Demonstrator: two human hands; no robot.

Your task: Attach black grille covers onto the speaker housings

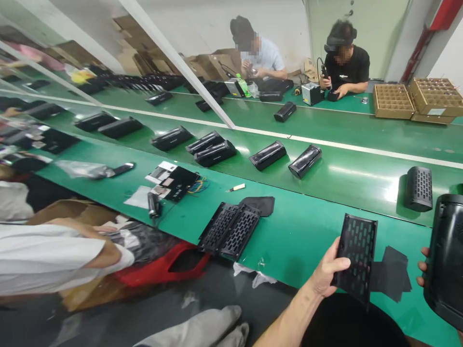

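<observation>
From the head view, the left hand (327, 270) clamps its fingers on one edge of a grille (356, 258) over the green surface (296, 233), apparently keeping most slots uncovered; the right hand (422, 266) grips a case (448, 255) at far right, presumably steadying it.

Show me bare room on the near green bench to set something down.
Bare: the bench between the paired slotted panels and the left hand. Crowded: around the dark sheets, between the held panel and the held black casing.
</observation>
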